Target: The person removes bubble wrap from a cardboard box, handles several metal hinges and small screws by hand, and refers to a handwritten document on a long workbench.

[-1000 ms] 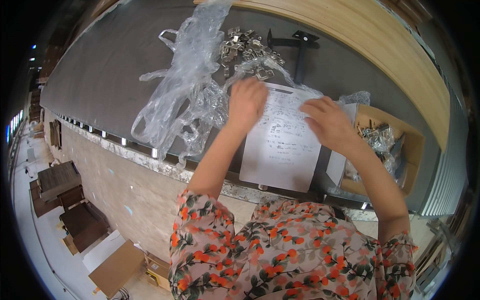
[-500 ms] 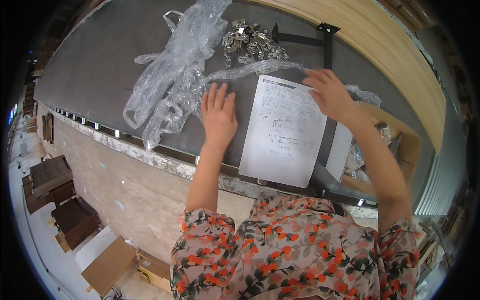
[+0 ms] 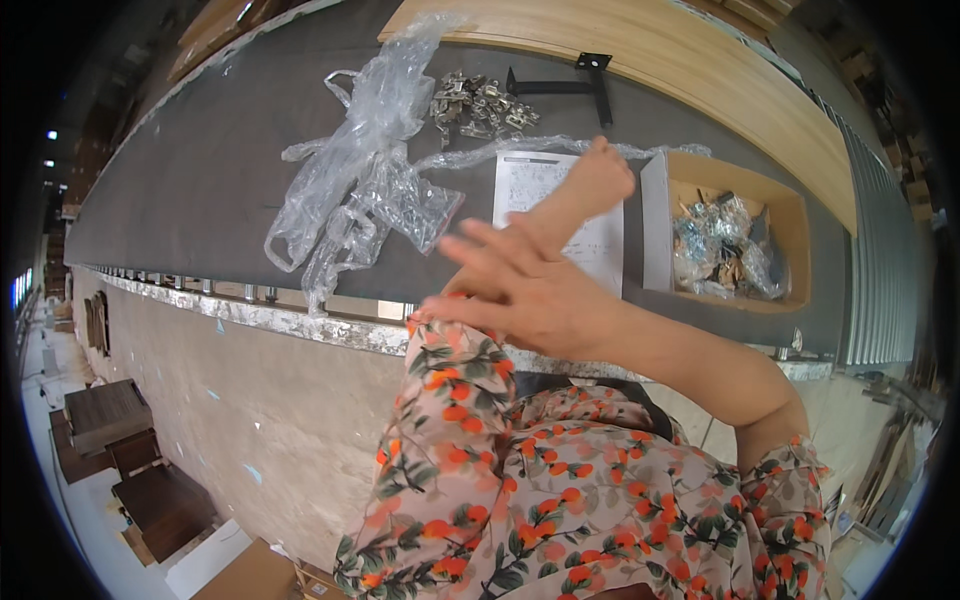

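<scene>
My left arm stretches up and to the right over a printed white paper sheet (image 3: 515,185). The left hand (image 3: 603,178) is curled into a loose fist above the sheet's upper right part, and no object shows in it. Crossing over the left forearm, my right hand (image 3: 530,290) has its fingers spread and slightly blurred, its thumb at the cuff of the flowered left sleeve (image 3: 450,400). It holds nothing. My arms hide much of the sheet. Crumpled clear plastic bags (image 3: 365,170) lie just left of the sheet.
Silvery metal hinges (image 3: 480,105) are heaped beyond the bags, beside a black metal bracket (image 3: 597,90). An open cardboard box (image 3: 795,230) with bagged parts stands at right. A long pale wooden board (image 3: 700,70) runs along the dark tabletop's (image 3: 200,180) far side.
My left hand has left the plastic, swung right over the sheet and curled. The right hand has left the sheet's upper edge and come across onto the left arm. The view has shifted.
</scene>
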